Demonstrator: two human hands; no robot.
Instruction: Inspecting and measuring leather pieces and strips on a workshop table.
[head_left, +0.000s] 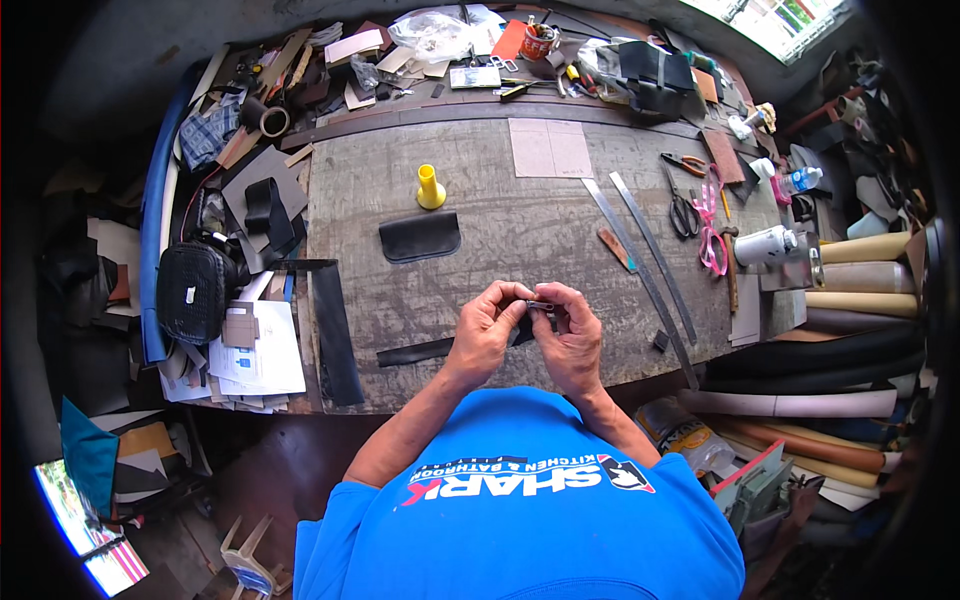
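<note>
Now the grey work surface [520,240] lies before me, with a black leather strip [415,351] at its near edge. Above it my left hand [487,327] and right hand [572,338] pinch one small metal piece [540,305] between the fingertips.

Both hands pinch a small dark metal clasp [540,305] between left hand [487,325] and right hand [572,335]; a long black leather strip [415,352] trails leftward beneath the left hand, a black leather pouch [420,237] beyond.

Even daylight, sharp centre, bowed dark rim
</note>
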